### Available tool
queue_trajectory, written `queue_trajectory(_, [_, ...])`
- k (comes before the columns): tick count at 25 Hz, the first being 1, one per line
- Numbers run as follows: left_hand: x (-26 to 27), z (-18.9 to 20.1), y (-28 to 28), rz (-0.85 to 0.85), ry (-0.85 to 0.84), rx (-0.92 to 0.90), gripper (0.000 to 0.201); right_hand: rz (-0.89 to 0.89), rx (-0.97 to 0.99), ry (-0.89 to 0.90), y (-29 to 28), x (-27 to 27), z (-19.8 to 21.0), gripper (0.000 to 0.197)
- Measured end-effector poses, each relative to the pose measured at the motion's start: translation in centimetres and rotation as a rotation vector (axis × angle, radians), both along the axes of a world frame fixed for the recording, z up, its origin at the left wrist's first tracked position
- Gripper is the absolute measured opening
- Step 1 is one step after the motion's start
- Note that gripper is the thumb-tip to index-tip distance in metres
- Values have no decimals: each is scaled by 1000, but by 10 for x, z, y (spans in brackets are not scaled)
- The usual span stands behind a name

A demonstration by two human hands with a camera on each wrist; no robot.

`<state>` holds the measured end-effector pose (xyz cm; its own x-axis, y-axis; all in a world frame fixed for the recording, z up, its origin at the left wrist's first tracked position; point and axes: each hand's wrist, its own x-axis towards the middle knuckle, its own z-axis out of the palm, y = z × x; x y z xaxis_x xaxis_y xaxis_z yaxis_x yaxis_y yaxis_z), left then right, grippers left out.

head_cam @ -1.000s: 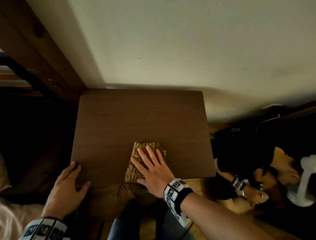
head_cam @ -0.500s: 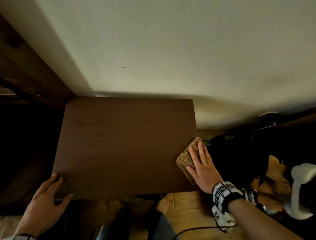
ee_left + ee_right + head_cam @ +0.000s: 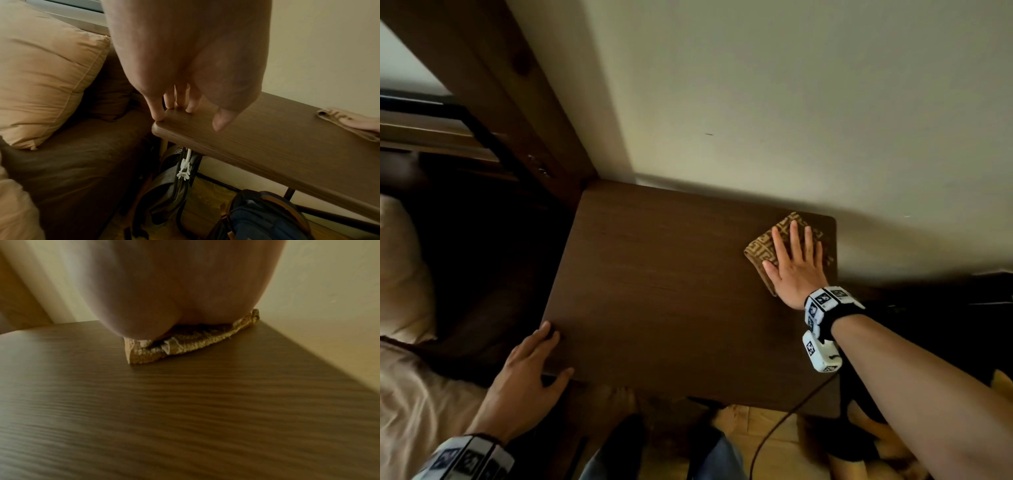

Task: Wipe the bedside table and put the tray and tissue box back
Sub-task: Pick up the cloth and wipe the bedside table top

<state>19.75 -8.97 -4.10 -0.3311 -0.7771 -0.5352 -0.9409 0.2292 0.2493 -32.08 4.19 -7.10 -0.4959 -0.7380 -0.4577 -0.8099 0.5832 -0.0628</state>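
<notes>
The dark wooden desk [image 3: 688, 291] looked stiff and solid, with the left hand [image 3: 524, 373] lying flat-fingered on its near left corner, gripping nothing. At the far right corner lay the folded patterned cloth [image 3: 763, 246], soft and light, best driven under a flat palm; the right hand [image 3: 796, 267] pressed it, fingers spread straight. Tray and tissue box were out of sight.
</notes>
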Motion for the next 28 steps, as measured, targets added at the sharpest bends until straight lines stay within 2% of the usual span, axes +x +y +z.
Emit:
queue_trajectory(4, [1,5,0,-13,46,43,81,160,-59,-14,-59,82,-1,77])
queue_trajectory(7, [5,9,-3,-21,91,50,80,353,-88,-69,-81,170,2,75])
queue_trajectory(10, [9,13,-8,-9,128,79,74,622,-77,-177,-56,238,9,76])
queue_trajectory(12, [9,19,-13,40,177,115,66,742,-72,-232,-27,247,15,77])
queue_trajectory(14, [12,24,-18,91,239,135,59,708,-76,-205,-26,231,13,77])
queue_trajectory(15, [13,26,-19,110,265,141,57,618,-84,-148,-38,222,10,77])
queue_trajectory(17, [17,29,-21,151,309,153,55,377,-103,-49,-84,217,3,78])
queue_trajectory(19, [25,31,-21,194,385,177,56,293,-121,-8,-141,232,-4,78])
queue_trajectory(23, [38,45,-29,268,525,155,55,410,-127,-11,-206,293,-9,76])
queue_trajectory(28, [71,64,-52,451,636,103,51,564,-196,-36,-178,357,-7,74])
